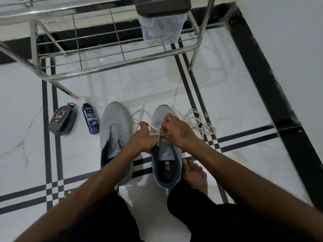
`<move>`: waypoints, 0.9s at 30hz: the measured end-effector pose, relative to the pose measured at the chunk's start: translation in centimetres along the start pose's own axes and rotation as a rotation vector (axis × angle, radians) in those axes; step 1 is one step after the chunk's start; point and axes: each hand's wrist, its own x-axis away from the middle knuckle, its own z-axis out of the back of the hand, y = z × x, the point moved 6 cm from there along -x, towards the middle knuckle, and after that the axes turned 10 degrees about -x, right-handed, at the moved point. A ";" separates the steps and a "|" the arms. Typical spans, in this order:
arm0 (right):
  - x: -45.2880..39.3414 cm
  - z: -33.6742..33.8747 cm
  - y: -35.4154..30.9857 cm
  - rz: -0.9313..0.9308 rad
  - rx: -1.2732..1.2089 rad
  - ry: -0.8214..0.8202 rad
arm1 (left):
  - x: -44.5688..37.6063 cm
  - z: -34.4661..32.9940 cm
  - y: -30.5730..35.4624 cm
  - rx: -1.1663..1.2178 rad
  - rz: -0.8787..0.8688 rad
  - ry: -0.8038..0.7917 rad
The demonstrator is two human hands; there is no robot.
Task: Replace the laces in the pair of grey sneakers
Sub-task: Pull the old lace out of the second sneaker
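Both sneakers sit on the floor [236, 105] in front of me, toes at 12 o'clock: the left sneaker [114, 137] has bare eyelets and no lace, the right sneaker [165, 159] is under my hands. My left grip [144, 139] is curled round the right shoe's inner collar edge w/ the cream lace [154, 131] running past the thumb; my right grip [176, 131] pinches the same lace at the eyelets, fingers bunched, so I can't see the eyelets themselves. The lace end loops out toward 12 btwn the two toes. A second loose lace [197, 122], flat cream cord, lies in a tangle at 3 o'clock of the right shoe, just beside my right wrist. At 9 o'clock of the left shoe: a dark blue cleaner can [90, 118] lying on its side, then a black oval polish case [62, 120] w/ a clear lid, further out at 9. At 12, a steel wire rack [111, 49], shiny tubes & thin grid, stands on slanted legs; a clear plastic box [161, 27] w/ a dark lid sits on it, laces inside. Shoes are grey mesh uppers, navy padded collars, dark insoles w/ print. Floor is glossy white marble-look tile w/ black stripe borders. My bare foot [194, 173] rests at 4 o'clock of the right shoe, touching its side.
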 end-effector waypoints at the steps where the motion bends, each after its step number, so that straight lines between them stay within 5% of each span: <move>1: -0.1 -0.1 -0.2 0.038 0.073 0.000 | 0.0 0.0 -0.1 -0.001 0.000 0.000; 4: 0.1 0.3 0.4 0.079 0.155 0.033 | -0.2 0.1 -0.3 0.030 0.019 -0.011; 8: 3.3 3.8 7.9 -0.512 -0.195 0.440 | -0.2 0.0 -0.5 0.048 0.028 -0.024; 11: 5.6 3.6 10.7 -0.718 -0.270 0.480 | -0.4 -0.2 -0.7 0.039 0.036 -0.020; 16: 4.1 3.2 6.4 -0.324 -0.350 0.444 | -0.1 0.0 0.2 -0.037 -0.032 -0.006; 19: 1.6 1.2 2.3 -0.083 -0.274 0.147 | 0.2 -0.1 0.7 -0.179 -0.122 0.081; 21: 0.5 -0.1 0.7 -0.040 -0.163 0.014 | 0.2 -0.2 0.9 -0.239 -0.163 0.139; 27: -0.9 -0.6 -0.2 0.002 0.068 0.007 | -0.3 0.3 1.5 -0.231 -0.234 0.186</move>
